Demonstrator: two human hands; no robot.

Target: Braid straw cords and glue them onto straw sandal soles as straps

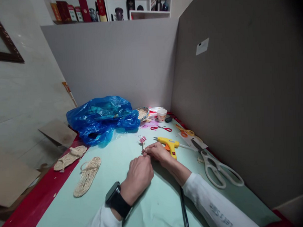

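Observation:
My left hand [141, 172], with a black watch on the wrist, is closed, its fingertips meeting those of my right hand [157, 151] over the table's middle. Between them both pinch a thin pale straw-like strand [143, 146]; most of it is hidden by the fingers. A pink binder clip [143, 139] with wire handles sits at the strand's far end. Just right of my right hand lies a yellow glue gun [170, 145], its nozzle pointing left. Two woven straw sandals lie to the left, one flat sandal [87, 177] nearer and another sandal [70, 158] by the edge.
A crumpled blue plastic bag [103, 117] fills the back left. Red-handled scissors [161, 128], a paper cup [162, 115] and a woven basket [142, 114] stand or lie at the back. Large scissors [216, 167] and orange scissors [185, 130] lie right, beside a grey partition [241, 89].

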